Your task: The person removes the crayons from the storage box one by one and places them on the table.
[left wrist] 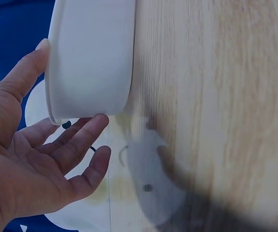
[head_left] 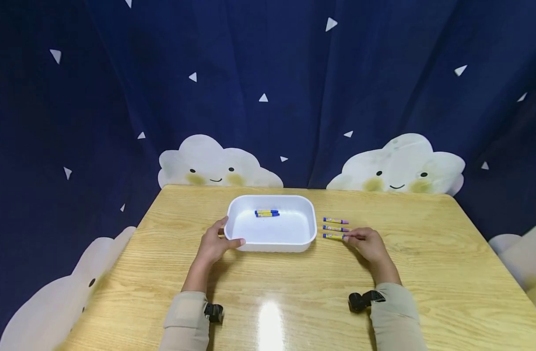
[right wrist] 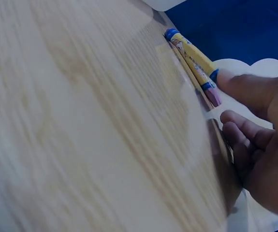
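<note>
A white plastic tray (head_left: 268,237) stands on the table with two blue-tipped crayons (head_left: 267,214) lying side by side inside. My left hand (head_left: 215,245) holds the tray's left end, thumb over the near rim and fingers spread along the end wall. To the right of the tray lie two purple-tipped crayons (head_left: 335,221), roughly parallel. Nearest to me is a yellow-wrapped crayon (head_left: 332,236), whose right end my right hand (head_left: 369,245) pinches; its tip is hidden by the fingers. In the right wrist view the thumb covers the end of this yellow-wrapped crayon (right wrist: 197,57).
The light wooden table (head_left: 294,292) reaches back to a dark blue curtain (head_left: 268,73) printed with white triangles and smiling clouds. Black wrist cameras (head_left: 360,301) sit on both sleeves. A bright reflection shows on the table near the front.
</note>
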Tool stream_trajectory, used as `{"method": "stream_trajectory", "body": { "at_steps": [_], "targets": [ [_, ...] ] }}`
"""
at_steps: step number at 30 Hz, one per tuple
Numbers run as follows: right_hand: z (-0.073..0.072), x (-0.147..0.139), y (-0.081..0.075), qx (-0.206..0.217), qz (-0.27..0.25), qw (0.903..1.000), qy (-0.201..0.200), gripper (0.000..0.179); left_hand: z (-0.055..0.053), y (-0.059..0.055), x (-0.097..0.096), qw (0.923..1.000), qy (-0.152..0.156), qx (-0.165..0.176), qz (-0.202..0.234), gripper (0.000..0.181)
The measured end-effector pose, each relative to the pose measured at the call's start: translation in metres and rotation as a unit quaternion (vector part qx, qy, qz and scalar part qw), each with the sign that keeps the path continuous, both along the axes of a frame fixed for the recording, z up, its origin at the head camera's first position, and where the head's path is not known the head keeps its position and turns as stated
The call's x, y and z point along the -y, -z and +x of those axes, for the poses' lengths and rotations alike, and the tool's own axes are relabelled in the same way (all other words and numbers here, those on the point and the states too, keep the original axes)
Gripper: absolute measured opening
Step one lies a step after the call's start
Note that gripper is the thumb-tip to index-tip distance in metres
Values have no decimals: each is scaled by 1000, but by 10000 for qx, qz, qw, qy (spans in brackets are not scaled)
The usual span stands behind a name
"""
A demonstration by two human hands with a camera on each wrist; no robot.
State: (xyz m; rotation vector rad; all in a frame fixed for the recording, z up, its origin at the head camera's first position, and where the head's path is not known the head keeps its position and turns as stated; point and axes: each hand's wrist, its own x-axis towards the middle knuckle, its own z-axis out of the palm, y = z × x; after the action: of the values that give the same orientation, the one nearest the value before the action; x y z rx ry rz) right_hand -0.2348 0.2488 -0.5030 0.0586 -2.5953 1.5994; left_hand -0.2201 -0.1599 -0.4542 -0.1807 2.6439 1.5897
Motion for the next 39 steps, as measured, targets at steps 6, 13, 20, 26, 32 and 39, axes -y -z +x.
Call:
{"method": "stream_trajectory", "body": {
  "at_steps": [6, 13, 20, 26, 32, 39],
  "targets": [
    [0, 2, 0, 25, 764, 9970, 83, 13, -1, 0, 0, 10000, 40, -34, -41, 92],
    [1, 4, 0, -203, 1286, 9915, 16, 12, -1, -1, 0, 10000, 16, -23, -69, 92],
    [9, 3, -14, 305, 534, 9980, 148, 24, -1, -1, 0, 10000, 29, -35, -46, 93],
    [16, 1, -32, 495, -136, 9981, 333, 37, 1, -1, 0, 10000, 2, 5, 1, 92],
    [14, 2, -42, 355, -317, 9987, 173, 39, 2, -3, -1, 10000, -12, -37, 46, 92],
    [14, 13, -58, 54, -361, 9992, -149, 39, 3, -2, -1, 9999, -19, -84, 121, 90]
  ]
}}
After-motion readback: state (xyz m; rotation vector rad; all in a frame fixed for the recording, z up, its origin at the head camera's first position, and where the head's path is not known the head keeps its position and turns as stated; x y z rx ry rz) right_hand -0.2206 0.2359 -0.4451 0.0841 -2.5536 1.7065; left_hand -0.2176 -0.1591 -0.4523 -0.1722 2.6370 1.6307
